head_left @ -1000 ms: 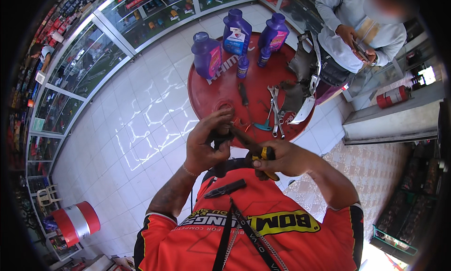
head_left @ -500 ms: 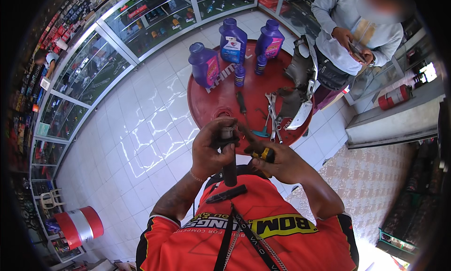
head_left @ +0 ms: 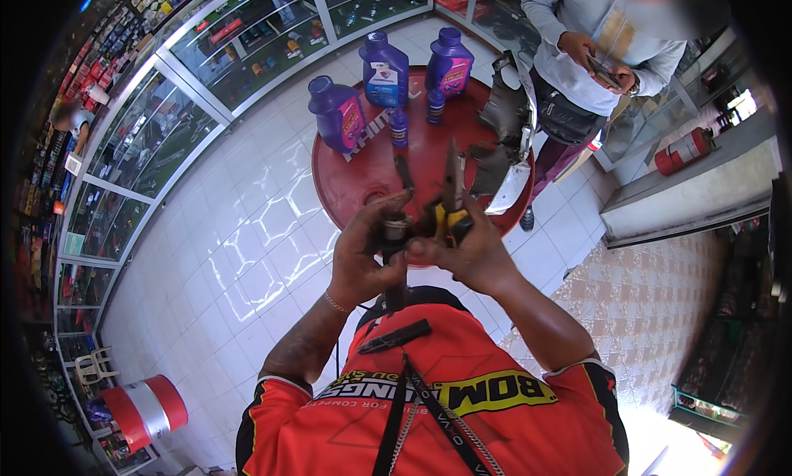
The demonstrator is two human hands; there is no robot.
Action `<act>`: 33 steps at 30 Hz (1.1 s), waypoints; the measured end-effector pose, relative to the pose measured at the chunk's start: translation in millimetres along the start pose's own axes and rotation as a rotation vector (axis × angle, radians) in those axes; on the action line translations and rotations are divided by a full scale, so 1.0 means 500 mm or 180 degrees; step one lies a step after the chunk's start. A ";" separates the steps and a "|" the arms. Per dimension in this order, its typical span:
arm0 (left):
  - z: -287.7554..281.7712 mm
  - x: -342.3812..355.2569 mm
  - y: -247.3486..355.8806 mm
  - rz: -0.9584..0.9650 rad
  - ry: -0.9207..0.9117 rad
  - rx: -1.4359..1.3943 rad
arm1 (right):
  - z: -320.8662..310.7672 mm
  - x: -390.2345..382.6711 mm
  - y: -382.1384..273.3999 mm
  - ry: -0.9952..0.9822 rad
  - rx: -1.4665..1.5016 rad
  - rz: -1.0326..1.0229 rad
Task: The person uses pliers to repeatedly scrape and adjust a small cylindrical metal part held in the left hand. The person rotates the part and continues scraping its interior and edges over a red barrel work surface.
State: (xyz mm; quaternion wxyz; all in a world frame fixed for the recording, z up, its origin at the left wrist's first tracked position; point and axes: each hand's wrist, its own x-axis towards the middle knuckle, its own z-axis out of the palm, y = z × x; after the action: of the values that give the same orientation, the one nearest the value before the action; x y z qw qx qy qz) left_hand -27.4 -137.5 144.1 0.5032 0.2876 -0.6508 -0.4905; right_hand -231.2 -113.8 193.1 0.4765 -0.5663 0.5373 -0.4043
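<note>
My left hand (head_left: pixel 360 257) is closed around a dark cylindrical part (head_left: pixel 398 228) with a pale metal ring near its top. Below my fingers a dark tube (head_left: pixel 397 299) hangs down in front of my shirt; I cannot tell whether it is one piece with the part. Gripped in my right hand (head_left: pixel 483 257) is a pair of pliers (head_left: pixel 453 183) with yellow and black handles, its jaws pointing away from me. The right thumb reaches close to the cylindrical part; whether it touches is unclear.
A red drum (head_left: pixel 338 187) stands ahead, bearing purple bottles (head_left: pixel 386 70), a dark-handled screwdriver (head_left: pixel 403 172) and a grey, bright-edged cover piece (head_left: pixel 510 179). A person (head_left: pixel 606 51) holding a phone stands beyond it, right. Glass showcases (head_left: pixel 148 146) line the left; another drum (head_left: pixel 144 414) is lower left.
My right hand has turned the pliers, so the jaws point more straight ahead, and its thumb has come nearer the cylindrical part. The whole view has shifted slightly. My left hand keeps its grip.
</note>
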 end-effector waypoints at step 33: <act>0.086 -0.017 0.017 -0.0737 -0.0179 0.0179 | -0.306 -0.087 0.007 -0.0630 -0.0491 0.1457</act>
State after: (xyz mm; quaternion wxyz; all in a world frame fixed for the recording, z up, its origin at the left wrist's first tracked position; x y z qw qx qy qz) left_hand -64.0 -111.9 148.1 0.4165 0.3609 -0.6405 -0.5347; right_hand -384.6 -86.5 225.6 0.5612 -0.5015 0.6315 -0.1864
